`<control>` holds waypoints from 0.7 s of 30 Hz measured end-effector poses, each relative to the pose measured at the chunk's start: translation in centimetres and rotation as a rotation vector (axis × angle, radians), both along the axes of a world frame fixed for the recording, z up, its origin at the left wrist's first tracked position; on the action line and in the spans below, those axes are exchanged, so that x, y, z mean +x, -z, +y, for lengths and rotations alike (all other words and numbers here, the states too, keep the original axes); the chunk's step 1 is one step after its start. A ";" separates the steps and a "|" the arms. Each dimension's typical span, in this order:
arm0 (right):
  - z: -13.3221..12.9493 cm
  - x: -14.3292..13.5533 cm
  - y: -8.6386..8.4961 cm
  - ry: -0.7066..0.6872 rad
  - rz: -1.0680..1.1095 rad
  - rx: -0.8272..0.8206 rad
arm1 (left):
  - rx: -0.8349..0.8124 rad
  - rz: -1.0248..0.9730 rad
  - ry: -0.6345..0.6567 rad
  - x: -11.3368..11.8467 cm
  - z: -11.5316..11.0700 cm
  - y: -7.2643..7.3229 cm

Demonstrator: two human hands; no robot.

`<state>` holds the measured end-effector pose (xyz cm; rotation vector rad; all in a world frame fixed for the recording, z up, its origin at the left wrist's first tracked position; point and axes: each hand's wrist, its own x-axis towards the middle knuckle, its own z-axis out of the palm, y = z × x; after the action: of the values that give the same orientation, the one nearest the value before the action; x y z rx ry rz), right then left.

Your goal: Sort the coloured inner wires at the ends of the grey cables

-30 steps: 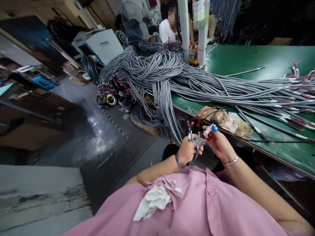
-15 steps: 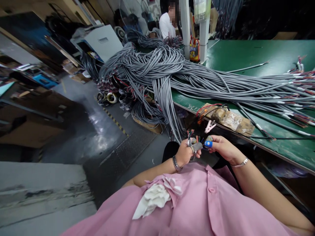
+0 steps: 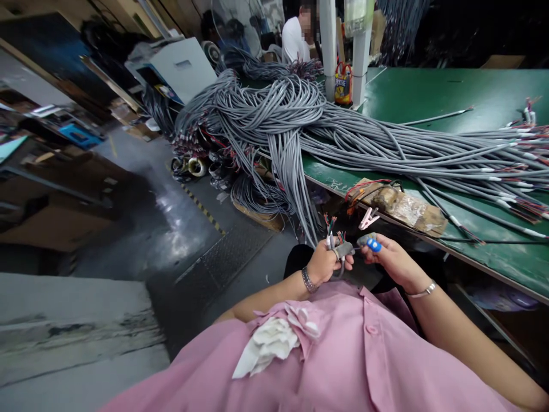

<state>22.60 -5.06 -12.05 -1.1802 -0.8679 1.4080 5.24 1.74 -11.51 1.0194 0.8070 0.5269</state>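
Note:
My left hand (image 3: 325, 262) is closed around grey cable ends (image 3: 329, 242) whose thin coloured wires fan out above the fingers. Grey covering wraps its thumb. Just to the right, my right hand (image 3: 388, 257) is pinched, with a blue band on one finger and grey covering on a fingertip. A thin dark strand seems to run between the two hands; what the right fingertips hold is too small to make out. Both hands are in front of my pink shirt, beside the table edge.
A large heap of grey cables (image 3: 274, 109) lies over the green table (image 3: 433, 94) and hangs off its edge. A taped brown block (image 3: 407, 210) and a pink clip (image 3: 368, 219) are near that edge. A person in white (image 3: 295, 40) is at the back.
My right hand has shifted slightly right, away from the left hand, and its blue-banded finger has tilted. The whole view has moved a little.

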 end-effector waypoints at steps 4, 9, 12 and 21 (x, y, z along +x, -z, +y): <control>-0.6 -1.3 0.3 0.079 -0.051 0.022 | 0.009 -0.044 -0.051 0.5 -0.2 0.2; -0.2 -1.8 0.7 0.257 -0.050 0.037 | 0.018 -0.033 0.053 0.6 -0.7 0.1; 0.0 -1.1 1.0 0.253 0.021 0.009 | -0.003 -0.031 -0.007 0.4 -0.6 0.1; -0.7 -2.9 0.7 0.242 -0.119 0.148 | -0.047 -0.069 -0.058 0.8 -0.3 0.1</control>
<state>19.69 -5.73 -12.74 -1.2206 -0.8645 1.0693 6.07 1.40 -11.59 0.9317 0.7857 0.5864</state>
